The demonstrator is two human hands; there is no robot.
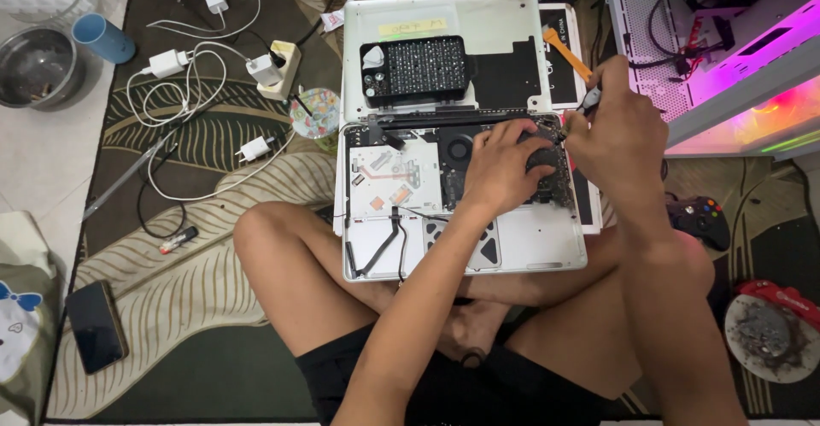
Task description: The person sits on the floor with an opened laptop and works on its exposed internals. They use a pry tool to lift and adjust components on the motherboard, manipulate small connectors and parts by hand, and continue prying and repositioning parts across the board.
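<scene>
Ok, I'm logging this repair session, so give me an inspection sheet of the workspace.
Surface: patterned rug on tiled floor.
Job's things: opened laptop on the lap; screwdriver bit case on its removed cover.
Clutter: phone, blue cup, metal bowl, game controller.
Hands: left hand rests inside the laptop; right hand holds a small tool.
Cables: white chargers, tangled.
Surroundings: lit computer case.

The laptop (547, 251) is showing matt silver metal. Glossy black plastic is shining on the game controller (700, 219); the rug (171, 323) is looking woven.
</scene>
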